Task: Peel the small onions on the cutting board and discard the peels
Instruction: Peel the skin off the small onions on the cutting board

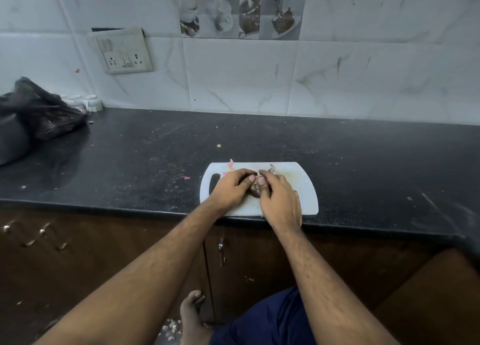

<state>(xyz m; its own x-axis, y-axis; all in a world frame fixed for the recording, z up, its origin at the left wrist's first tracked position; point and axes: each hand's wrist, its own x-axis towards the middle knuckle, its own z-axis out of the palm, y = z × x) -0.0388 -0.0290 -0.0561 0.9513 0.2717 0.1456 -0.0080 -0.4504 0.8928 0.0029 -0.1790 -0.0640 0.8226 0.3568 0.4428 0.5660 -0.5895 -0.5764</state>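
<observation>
At the centre of the frame, over the white cutting board (306, 188) on the dark worktop (363, 163), the left hand (231, 188) and right hand (279, 201) both pinch one small onion (257, 185) between their fingertips, peel scraps (230, 166) lying at the board's upper left corner.

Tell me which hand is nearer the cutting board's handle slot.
Left. The left hand lies just beside the handle slot; the right hand is farther along the cutting board.

A cutting board (306, 188) is set at the front edge of the countertop (363, 157). A plastic bag (39, 113) is placed far left, with cups (89, 102) behind it against the wall, below a switchboard (122, 51).
</observation>
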